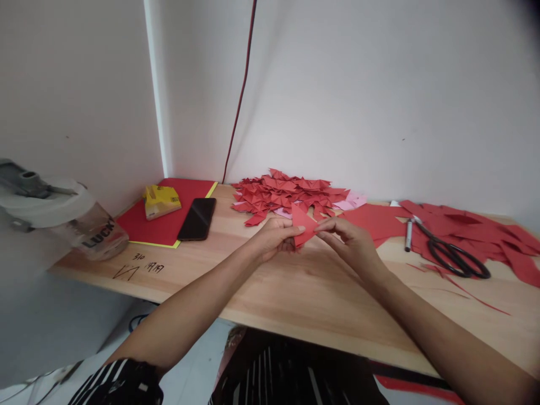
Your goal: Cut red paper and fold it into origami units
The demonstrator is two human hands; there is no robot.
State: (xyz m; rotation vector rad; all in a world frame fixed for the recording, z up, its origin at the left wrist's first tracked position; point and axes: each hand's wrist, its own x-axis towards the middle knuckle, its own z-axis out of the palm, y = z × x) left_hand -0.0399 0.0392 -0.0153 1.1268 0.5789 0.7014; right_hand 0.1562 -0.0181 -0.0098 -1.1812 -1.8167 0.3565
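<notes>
A folded piece of red paper (302, 224) is held above the middle of the wooden table. My left hand (276, 236) grips its left side, thumb on the front and fingers curled behind. On the right edge, the thumb and fingertips of my right hand (348, 239) pinch the same paper. Behind my hands lies a heap of folded red paper pieces (287, 194), with some pink paper (354, 201) at its right side. Red paper sheets (371, 219) lie just beyond my right hand.
At right, black-handled scissors (458, 256) and a marker (408, 235) lie by cut red paper (476, 230) and thin strips. At left are a phone (197, 219), a yellow packet (162, 201) on a red sheet (198, 188), and a clear bottle (99, 233). A wall rises behind.
</notes>
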